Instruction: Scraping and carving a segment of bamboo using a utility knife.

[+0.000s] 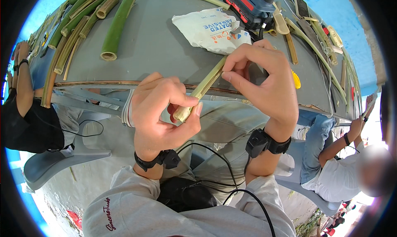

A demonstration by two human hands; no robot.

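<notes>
Between my two hands, a short pale-green piece of bamboo (209,80) slants over the table's near edge, its lower end toward me. My left hand (163,108) pinches that lower end with thumb and fingers. Up at the far end, my right hand (260,73) grips the bamboo between thumb and forefinger; its other fingers are curled and partly hidden. Just beyond the right hand lies a crumpled white printed paper sheet (206,30), partly covered by the fingers.
A thick green bamboo tube (118,28) and several bamboo lengths (68,42) lie on the grey table (153,42) at left. A cordless power tool (250,9) stands at the back. Bamboo strips (318,50) and a yellow object (296,79) are at right. People sit on both sides.
</notes>
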